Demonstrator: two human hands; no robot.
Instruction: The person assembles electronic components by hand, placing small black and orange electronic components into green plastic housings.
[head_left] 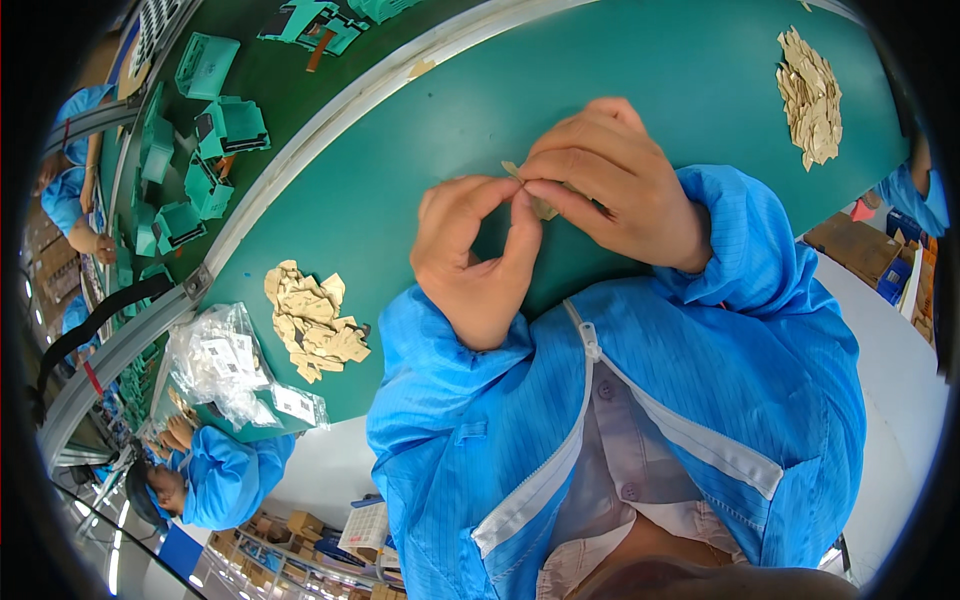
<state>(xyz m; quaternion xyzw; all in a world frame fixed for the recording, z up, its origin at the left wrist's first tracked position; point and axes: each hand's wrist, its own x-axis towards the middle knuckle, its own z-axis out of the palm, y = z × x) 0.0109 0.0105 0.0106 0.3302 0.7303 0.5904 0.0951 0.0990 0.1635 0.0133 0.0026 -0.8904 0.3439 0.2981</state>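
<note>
My left hand (475,245) and my right hand (610,175) meet above the green table (440,130), fingertips pinched together. Between them they grip a small flat tan piece (511,170), its edges sticking out above and below the fingers. Most of that piece is hidden by my fingers. To the left of my hands lies a loose pile of similar tan pieces (312,320). A second pile of tan pieces (810,98) rests at the far right of the table.
Clear plastic bags with white labels (225,360) lie at the table's left end. Beyond a pale metal rail (300,150), teal plastic trays (232,125) sit on a dark green conveyor. A co-worker in blue (230,480) is at the lower left; other people work farther off.
</note>
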